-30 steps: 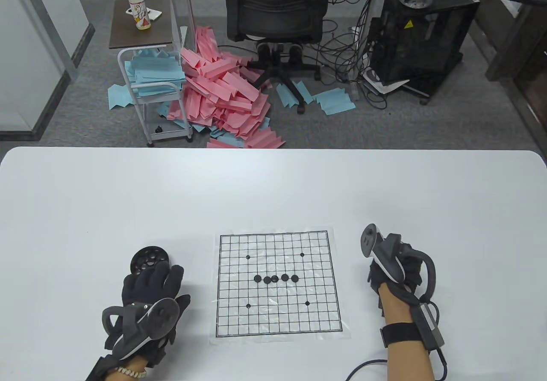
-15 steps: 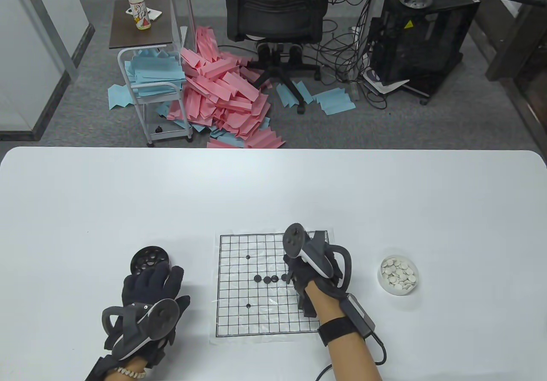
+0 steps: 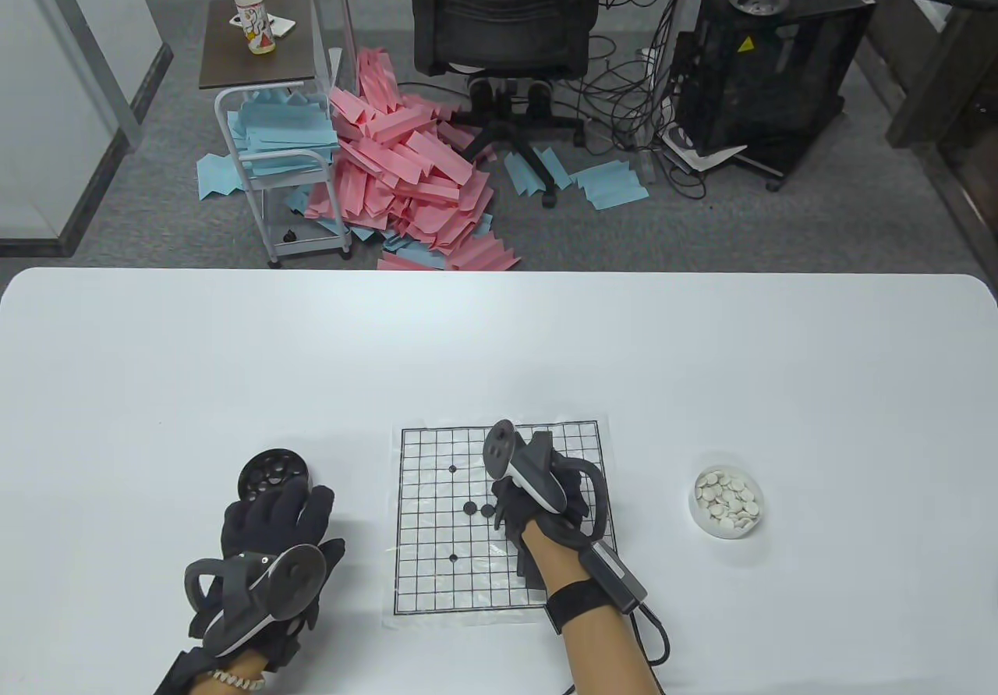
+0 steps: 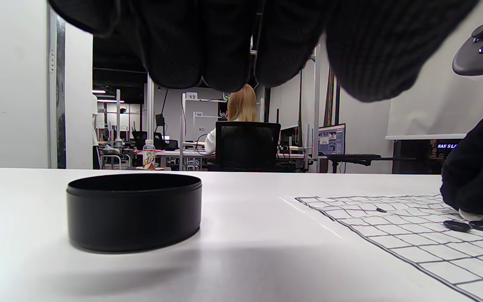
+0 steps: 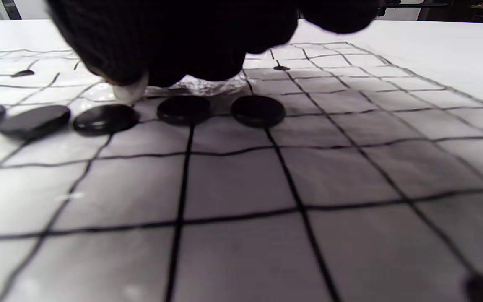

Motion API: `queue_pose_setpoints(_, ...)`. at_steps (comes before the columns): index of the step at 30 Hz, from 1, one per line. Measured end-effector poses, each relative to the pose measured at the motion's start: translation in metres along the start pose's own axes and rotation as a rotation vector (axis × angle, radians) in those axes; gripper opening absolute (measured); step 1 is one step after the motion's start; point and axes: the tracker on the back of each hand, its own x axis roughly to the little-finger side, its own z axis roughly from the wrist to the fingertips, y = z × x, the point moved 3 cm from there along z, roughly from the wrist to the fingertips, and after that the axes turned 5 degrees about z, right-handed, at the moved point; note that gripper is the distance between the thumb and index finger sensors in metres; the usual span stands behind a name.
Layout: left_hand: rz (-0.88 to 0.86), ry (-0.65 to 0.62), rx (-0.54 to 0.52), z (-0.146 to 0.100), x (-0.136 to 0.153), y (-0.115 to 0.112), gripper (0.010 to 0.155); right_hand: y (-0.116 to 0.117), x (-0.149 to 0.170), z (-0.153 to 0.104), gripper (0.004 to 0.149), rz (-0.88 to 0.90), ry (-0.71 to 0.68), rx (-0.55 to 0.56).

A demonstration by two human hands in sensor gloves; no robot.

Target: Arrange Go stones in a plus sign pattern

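Observation:
A paper Go board (image 3: 499, 570) lies on the white table. A row of black stones (image 5: 184, 110) runs across its middle, and two of them (image 3: 469, 507) show left of my right hand. My right hand (image 3: 505, 509) is low over the board's centre. It pinches a white stone (image 5: 130, 91) just behind the black row, and that stone also shows in the left wrist view (image 4: 470, 215). My left hand (image 3: 273, 527) lies flat and empty on the table, its fingers stretched toward the black bowl (image 3: 269, 471) of black stones.
A white bowl (image 3: 729, 501) of white stones stands right of the board. The black bowl (image 4: 134, 209) stands left of the board (image 4: 413, 226). The right hand's cable trails off the table's front edge.
My right hand moved left from over the white bowl onto the board and now holds a white stone at the middle of the black row. The left hand has not moved.

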Motion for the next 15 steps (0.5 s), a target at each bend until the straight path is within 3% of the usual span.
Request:
queue_pose_setpoints(6, -0.001, 0.001, -0.001, 0.000, 0.001, 0.000, 0.071, -0.008, 0.007, -0.002, 0.041, 0.035, -0.005, 0.019)
queue_pose_setpoints(15, -0.006, 0.004, 0.000, -0.001, 0.002, 0.001, 0.070, -0.074, 0.070, -0.012, 0.053, 0.002, 0.062, 0.178)
